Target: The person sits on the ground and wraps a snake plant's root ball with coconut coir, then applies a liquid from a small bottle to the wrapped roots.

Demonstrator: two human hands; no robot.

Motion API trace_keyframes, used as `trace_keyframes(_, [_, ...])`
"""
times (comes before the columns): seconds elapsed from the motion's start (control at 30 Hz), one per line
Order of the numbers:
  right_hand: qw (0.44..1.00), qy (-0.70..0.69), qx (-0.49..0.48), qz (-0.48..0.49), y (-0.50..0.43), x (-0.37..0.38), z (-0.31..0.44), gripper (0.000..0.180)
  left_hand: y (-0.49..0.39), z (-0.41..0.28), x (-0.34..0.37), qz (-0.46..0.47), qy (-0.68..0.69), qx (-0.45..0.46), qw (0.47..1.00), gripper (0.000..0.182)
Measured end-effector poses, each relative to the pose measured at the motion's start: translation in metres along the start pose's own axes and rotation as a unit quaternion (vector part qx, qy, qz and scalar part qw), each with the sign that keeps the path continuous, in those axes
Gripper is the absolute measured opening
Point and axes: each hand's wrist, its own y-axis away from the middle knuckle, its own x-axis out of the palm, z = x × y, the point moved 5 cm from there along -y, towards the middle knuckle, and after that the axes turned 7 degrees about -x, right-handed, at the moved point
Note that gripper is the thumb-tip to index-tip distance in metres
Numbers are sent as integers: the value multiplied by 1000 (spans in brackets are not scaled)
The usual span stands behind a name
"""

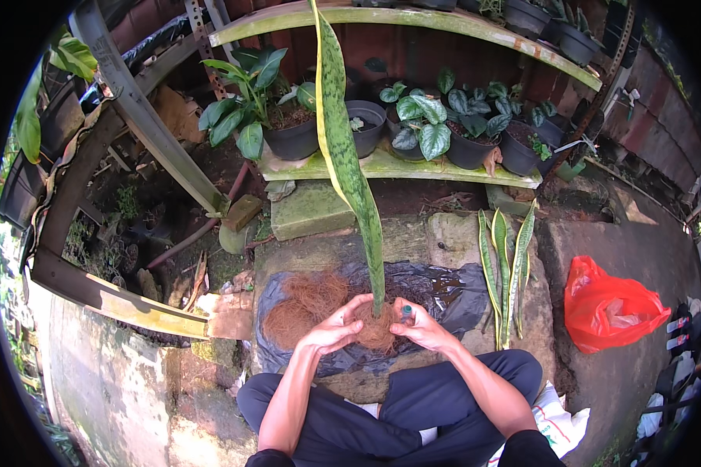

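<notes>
My left hand (340, 328) and my right hand (419, 327) cup a ball of brown coconut fibre (375, 331) from both sides. One long snake plant leaf (350, 146), green with a yellow edge, stands upright with its base in that ball. A ring with a dark green stone is on my right hand. More loose coconut fibre (304, 306) lies to the left on a black plastic sheet (470, 298). Several cut snake plant leaves (505, 274) lie on the stone slab to the right of the sheet.
A red plastic bag (610, 306) sits at the right, and a white printed sack (561, 417) lies beside my right knee. Ahead, a mossy wooden shelf (385, 166) holds several potted plants (429, 125). Metal framing (146, 117) and a brick (242, 212) are at the left.
</notes>
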Motion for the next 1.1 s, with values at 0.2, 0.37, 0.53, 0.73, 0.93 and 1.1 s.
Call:
trace_keyframes(0.2, [994, 107, -21, 31, -2, -1, -3, 35, 4, 10, -12, 36, -23, -45, 998, 83])
trace_keyframes(0.37, [970, 236, -50, 18, -6, -4, 9, 40, 6, 10, -23, -36, -64, -28, 997, 80])
trace_keyframes(0.53, [966, 255, 1, -25, -5, -4, 19, 41, 3, 9, -23, -61, -44, 14, 997, 78])
trace_keyframes(0.73, [963, 261, 17, -63, -3, -2, 31, 38, -3, 10, -23, -95, -3, 57, 994, 78])
trace_keyframes(0.93, [961, 266, 22, -74, -1, 2, 35, 36, -10, 13, -23, -95, 35, 80, 992, 75])
trace_keyframes(1.1, [969, 226, 40, -87, 0, 4, 34, 34, -15, 13, -21, -141, 42, 117, 982, 76])
